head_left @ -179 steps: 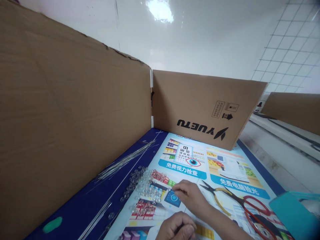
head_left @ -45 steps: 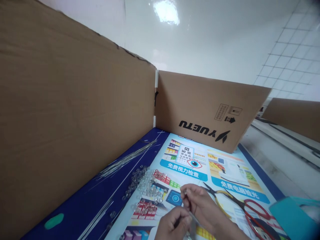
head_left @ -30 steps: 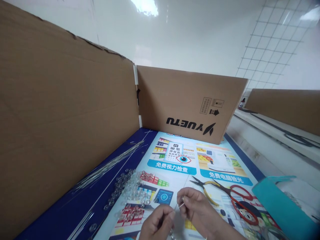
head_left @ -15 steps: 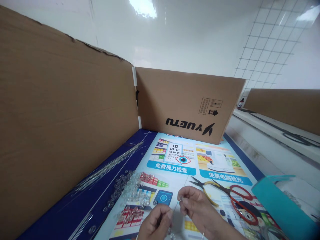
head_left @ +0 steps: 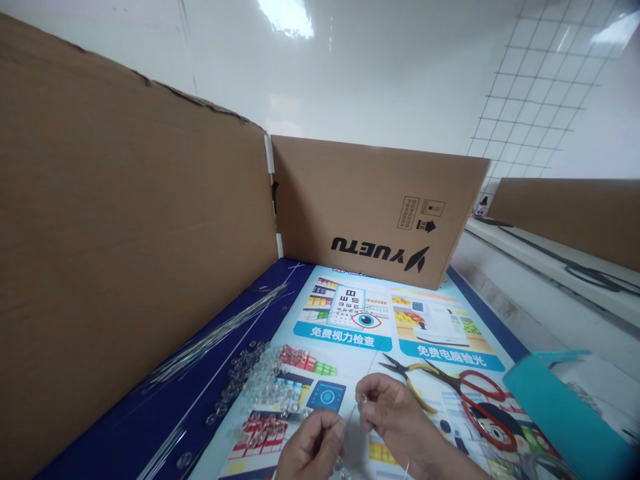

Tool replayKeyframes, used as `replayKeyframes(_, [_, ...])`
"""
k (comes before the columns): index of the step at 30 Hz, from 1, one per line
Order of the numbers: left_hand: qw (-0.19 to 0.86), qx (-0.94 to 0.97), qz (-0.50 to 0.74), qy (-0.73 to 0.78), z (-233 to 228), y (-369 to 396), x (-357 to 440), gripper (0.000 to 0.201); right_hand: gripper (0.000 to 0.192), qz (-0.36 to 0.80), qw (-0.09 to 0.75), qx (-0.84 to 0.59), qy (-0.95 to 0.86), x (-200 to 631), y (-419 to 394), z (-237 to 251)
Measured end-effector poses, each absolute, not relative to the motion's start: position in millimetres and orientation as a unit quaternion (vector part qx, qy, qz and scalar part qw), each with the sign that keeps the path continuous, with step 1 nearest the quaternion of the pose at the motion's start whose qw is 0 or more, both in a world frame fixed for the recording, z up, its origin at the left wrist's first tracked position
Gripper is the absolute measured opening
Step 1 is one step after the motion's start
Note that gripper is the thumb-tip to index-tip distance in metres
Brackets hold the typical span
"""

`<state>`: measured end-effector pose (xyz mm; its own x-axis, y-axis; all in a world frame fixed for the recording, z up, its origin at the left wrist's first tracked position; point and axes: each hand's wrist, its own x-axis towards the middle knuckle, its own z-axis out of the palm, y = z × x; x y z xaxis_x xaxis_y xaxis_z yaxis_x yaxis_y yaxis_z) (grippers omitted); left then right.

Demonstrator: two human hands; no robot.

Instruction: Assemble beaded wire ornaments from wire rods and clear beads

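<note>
My right hand [head_left: 397, 417] pinches a clear round bead [head_left: 362, 398] between thumb and fingertips. Beside it, my left hand [head_left: 315, 445] is closed, thumb pressed against the fingers, on what looks like a thin clear strand [head_left: 353, 408] between the hands. Just below the left fingers, a few clear beads [head_left: 343, 472] show, partly hidden. Many loose clear beads [head_left: 270, 383] lie spread to the left of my hands. To the right of my right hand are yellow-handled pliers [head_left: 417, 383] and red-handled scissors [head_left: 483, 400].
Thin straight wires [head_left: 220, 330] lie on the blue border at left, with more strips [head_left: 163, 453] nearer. Cardboard panels [head_left: 310, 200] wall the left and back. A teal box [head_left: 565, 407] stands at right. A printed poster [head_left: 350, 363] covers the tabletop.
The bead shows more clearly between my right fingertips, whose grip has shifted slightly. My left hand has stayed almost where it was.
</note>
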<state>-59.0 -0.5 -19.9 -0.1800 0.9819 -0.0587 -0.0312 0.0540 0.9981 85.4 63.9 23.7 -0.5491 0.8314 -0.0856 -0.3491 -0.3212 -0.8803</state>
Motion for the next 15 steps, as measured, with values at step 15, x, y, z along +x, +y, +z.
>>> replayKeyframes(15, [0.480,0.421,0.543,0.546,-19.6,0.0,-58.1,0.041,0.026,0.764,0.388,-0.271,-0.439,85.4,66.0,21.8])
